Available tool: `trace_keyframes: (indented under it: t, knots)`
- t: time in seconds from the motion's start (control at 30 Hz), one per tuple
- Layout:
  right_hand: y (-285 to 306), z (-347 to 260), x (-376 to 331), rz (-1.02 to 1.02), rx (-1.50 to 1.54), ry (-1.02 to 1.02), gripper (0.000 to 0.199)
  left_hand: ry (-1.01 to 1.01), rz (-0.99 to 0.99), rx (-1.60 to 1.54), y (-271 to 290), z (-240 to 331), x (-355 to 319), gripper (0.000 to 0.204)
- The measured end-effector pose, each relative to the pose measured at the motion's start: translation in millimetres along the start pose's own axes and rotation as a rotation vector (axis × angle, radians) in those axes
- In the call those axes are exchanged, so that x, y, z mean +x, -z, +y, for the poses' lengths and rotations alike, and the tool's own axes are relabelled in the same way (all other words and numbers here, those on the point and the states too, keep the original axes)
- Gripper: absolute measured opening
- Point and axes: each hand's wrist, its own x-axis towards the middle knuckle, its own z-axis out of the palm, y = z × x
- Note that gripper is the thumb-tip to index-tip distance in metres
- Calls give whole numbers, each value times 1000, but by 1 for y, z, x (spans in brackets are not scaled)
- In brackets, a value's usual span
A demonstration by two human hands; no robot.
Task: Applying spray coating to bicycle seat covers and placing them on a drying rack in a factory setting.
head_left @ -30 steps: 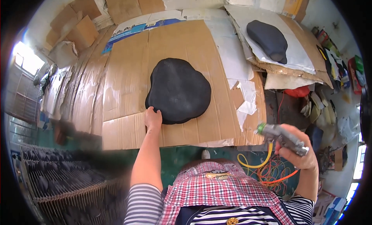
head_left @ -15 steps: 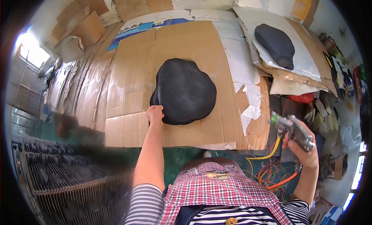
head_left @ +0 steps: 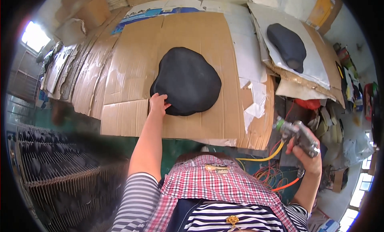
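A black pad point(head_left: 188, 78) with a rounded, lobed outline and a matte surface lies on brown cardboard in front of me. Along its lower edge another dark layer shows beneath. My left hand point(head_left: 158, 103) is at the pad's near left edge, its fingertips closed on the rim; part of the grip is hidden. Off to the right, my right hand point(head_left: 310, 160) is wrapped round a metal spray gun point(head_left: 299, 137). The gun is in the air beyond the cardboard's right edge, its green-ringed nozzle end toward the left. Yellow and orange hoses run near it.
Brown cardboard point(head_left: 132, 82) covers the worktop. On a cardboard-topped surface at the far right lies another dark pad point(head_left: 286, 47). A wire rack point(head_left: 60, 160) with several dark pieces stands at the lower left. Tangled hoses point(head_left: 276, 172) lie below the gun.
The view has shifted, so the worktop sits higher in it. My left fingers have moved along the pad's left edge, and its upper surface looks smoother. The spray gun stays in my right hand.
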Motion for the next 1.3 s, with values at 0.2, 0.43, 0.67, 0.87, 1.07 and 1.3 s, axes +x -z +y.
trace_keyframes:
  t: [0.2, 0.43, 0.67, 0.87, 1.07, 1.3]
  knots:
    - [-20, 9, 22, 16, 64, 62, 55, 23, -146, -140, -14, 17, -19, 49]
    - [-55, 32, 75, -134, -18, 84, 39, -115, -303, -700, 21, 80, -70, 26]
    - [-150, 52, 121, -526, 225, 16, 44, -532, -12, -884, 132, 185, -232, 15]
    - [-263, 44, 140, -861, 234, -40, 27, -1111, 188, -854, 280, 260, -359, 10]
    - [-387, 26, 135, -997, 216, -2, 18, -1473, 233, -882, 395, 374, -443, 26]
    - [-520, 27, 100, -955, 193, -60, 13, -1386, 80, -842, 621, 504, -490, 27]
